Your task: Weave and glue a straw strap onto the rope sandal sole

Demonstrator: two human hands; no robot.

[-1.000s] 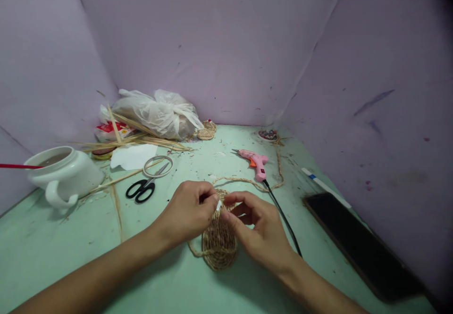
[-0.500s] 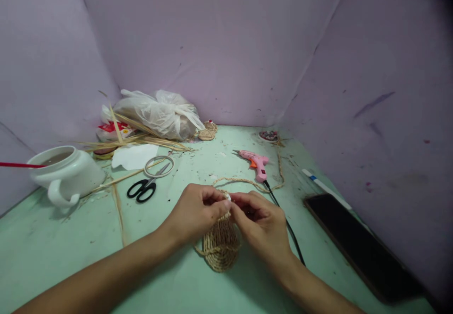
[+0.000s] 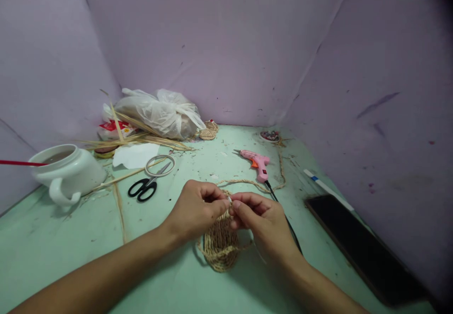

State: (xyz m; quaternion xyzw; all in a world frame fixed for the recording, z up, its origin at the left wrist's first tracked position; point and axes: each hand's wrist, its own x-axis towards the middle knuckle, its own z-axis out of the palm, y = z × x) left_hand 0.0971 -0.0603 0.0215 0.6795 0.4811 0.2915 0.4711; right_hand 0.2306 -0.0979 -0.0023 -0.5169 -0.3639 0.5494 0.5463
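A small slipper-shaped piece of coiled, braided straw (image 3: 220, 245) hangs below my fingertips over the green tabletop, its rounded end toward me. A loose braid crosses its lower part. My left hand (image 3: 198, 210) is closed, thumb and fingers pinching the far end of the piece. Meeting it there, my right hand (image 3: 264, 217) pinches a thin white strand (image 3: 262, 256), which trails below the palm. A bit of white shows between the two sets of fingertips; its exact shape is hidden.
Black-handled scissors (image 3: 142, 190) lie left under a white ring (image 3: 160, 157), near a white cup (image 3: 71, 172). A pink glue gun (image 3: 260, 164) and its cord (image 3: 283, 210) lie ahead. At right rests a black phone (image 3: 364, 248). Behind are a plastic bag (image 3: 166, 113) and straw strips (image 3: 155, 139).
My right hand has turned slightly, its fingers closer together at the piece's far end. The white strand now shows below it. My left hand has barely moved.
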